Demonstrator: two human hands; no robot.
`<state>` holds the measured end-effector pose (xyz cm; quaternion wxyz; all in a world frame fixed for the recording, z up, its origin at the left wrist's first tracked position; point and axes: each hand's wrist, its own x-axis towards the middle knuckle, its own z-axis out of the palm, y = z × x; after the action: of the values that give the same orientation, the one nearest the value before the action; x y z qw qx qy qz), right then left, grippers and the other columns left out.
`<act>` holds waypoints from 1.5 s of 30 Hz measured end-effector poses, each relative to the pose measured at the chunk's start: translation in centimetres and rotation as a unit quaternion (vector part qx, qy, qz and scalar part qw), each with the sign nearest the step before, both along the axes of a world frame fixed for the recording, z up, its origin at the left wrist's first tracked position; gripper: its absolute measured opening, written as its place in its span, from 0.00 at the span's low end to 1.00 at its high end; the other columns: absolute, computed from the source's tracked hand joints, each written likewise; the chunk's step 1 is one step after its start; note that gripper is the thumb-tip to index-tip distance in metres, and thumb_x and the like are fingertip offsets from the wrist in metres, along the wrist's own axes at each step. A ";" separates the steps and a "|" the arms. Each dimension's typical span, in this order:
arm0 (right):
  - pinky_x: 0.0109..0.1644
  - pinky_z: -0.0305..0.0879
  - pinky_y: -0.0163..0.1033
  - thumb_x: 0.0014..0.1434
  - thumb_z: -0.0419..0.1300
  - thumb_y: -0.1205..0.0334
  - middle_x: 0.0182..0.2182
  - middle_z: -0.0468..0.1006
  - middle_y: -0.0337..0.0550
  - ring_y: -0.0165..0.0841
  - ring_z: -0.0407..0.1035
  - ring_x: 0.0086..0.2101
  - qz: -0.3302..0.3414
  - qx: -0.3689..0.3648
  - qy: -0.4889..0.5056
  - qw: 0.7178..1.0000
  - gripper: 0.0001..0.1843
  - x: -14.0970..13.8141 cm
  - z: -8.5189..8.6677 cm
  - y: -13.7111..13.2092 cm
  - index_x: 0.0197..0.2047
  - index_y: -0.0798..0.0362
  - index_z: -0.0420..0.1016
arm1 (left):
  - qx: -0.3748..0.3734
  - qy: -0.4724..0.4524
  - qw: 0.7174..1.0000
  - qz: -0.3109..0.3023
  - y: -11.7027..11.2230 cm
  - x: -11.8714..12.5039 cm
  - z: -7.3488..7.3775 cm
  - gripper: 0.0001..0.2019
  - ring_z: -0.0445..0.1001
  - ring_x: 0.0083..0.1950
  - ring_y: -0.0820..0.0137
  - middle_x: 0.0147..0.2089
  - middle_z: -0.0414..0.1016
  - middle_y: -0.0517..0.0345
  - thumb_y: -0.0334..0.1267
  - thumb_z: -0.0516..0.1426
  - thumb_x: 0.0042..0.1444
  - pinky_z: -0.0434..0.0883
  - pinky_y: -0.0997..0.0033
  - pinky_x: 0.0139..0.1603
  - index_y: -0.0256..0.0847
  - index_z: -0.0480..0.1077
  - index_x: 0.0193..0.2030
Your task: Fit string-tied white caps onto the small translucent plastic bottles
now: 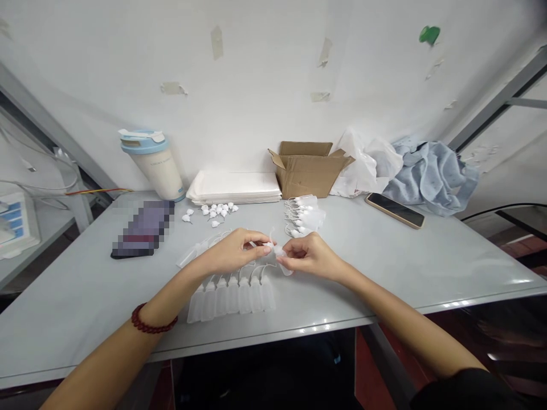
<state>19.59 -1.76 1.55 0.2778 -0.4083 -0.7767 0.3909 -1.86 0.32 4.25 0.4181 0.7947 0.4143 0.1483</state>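
Note:
My right hand (308,254) grips a small translucent plastic bottle (285,270), which leans with its neck toward the other hand. At that neck, the fingertips of my left hand (239,249) pinch a white cap (270,245) with a thin spout. Whether the cap is fully seated cannot be made out. In front of the hands lies a row of similar bottles (233,297), each with a long thin spout. More bottles (188,256) lie partly hidden behind my left hand. Behind my right hand is a cluster of spouted bottles (310,216).
Several loose white caps (217,212) lie before a stack of white sheets (235,187). Along the wall stand a tumbler (151,165), an open cardboard box (310,176), a plastic bag (363,165) and blue cloth (431,176). A phone (395,210) lies right, a blurred-out dark item (145,228) left.

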 end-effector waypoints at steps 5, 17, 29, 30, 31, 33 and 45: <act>0.23 0.56 0.30 0.54 0.61 0.56 0.17 0.73 0.37 0.23 0.60 0.19 0.013 -0.017 0.021 1.000 0.13 0.0 -0.1 0.0 0.26 0.57 0.70 | -0.025 -0.028 0.999 -0.020 -0.3 -0.1 0.5 0.20 0.55 0.23 0.76 0.24 0.65 0.65 0.49 0.51 0.60 0.57 0.75 0.24 0.41 0.73 0.51; 0.27 0.57 0.32 0.51 0.62 0.60 0.22 0.66 0.35 0.26 0.59 0.24 -0.004 0.007 0.003 1.000 0.09 0.1 0.0 0.3 0.33 0.57 0.75 | 0.027 -0.043 0.999 0.015 -0.6 0.1 0.7 0.17 0.72 0.35 0.69 0.39 0.77 0.58 0.47 0.54 0.58 0.68 0.72 0.36 0.42 0.75 0.47; 0.29 0.55 0.33 0.63 0.53 0.50 0.25 0.68 0.39 0.26 0.59 0.25 0.014 -0.064 0.030 0.997 0.19 0.3 1.1 0.3 0.31 0.57 0.72 | 0.116 -0.034 0.993 0.015 -0.5 0.1 0.1 0.15 0.72 0.39 0.67 0.41 0.77 0.55 0.45 0.51 0.61 0.67 0.69 0.40 0.42 0.76 0.45; 0.29 0.55 0.33 0.63 0.52 0.49 0.24 0.67 0.38 0.26 0.58 0.25 0.022 -0.080 0.045 0.996 0.20 0.3 1.1 0.3 0.31 0.57 0.71 | 0.115 -0.037 0.993 0.014 -0.6 0.1 0.1 0.15 0.72 0.39 0.67 0.42 0.77 0.55 0.45 0.51 0.61 0.67 0.69 0.40 0.42 0.76 0.44; 0.28 0.55 0.34 0.64 0.51 0.48 0.23 0.65 0.37 0.25 0.58 0.24 0.029 -0.092 0.060 0.994 0.21 0.3 1.1 0.3 0.30 0.56 0.69 | 0.112 -0.039 0.993 0.015 -0.6 0.2 0.1 0.15 0.72 0.40 0.67 0.43 0.77 0.55 0.45 0.51 0.61 0.67 0.69 0.40 0.42 0.76 0.43; 0.27 0.54 0.34 0.64 0.49 0.46 0.21 0.61 0.35 0.25 0.56 0.22 0.040 -0.109 0.087 0.989 0.23 0.4 0.9 0.4 0.26 0.55 0.64 | 0.102 -0.041 0.994 0.017 -0.7 0.3 0.1 0.14 0.72 0.41 0.66 0.44 0.78 0.55 0.45 0.51 0.61 0.68 0.69 0.41 0.43 0.76 0.43; 0.22 0.47 0.32 0.60 0.53 0.41 0.20 0.52 0.29 0.23 0.47 0.19 0.008 -0.211 0.176 0.962 0.22 -0.2 0.1 0.6 0.31 0.54 0.62 | 0.049 -0.092 0.993 0.062 -0.8 1.0 -0.7 0.14 0.74 0.39 0.67 0.38 0.78 0.57 0.46 0.53 0.59 0.68 0.71 0.39 0.41 0.76 0.38</act>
<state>19.39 -1.14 1.66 0.3149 -0.3762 -0.6187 0.6136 -0.83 -0.45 3.56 0.4049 0.7702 0.4146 0.2663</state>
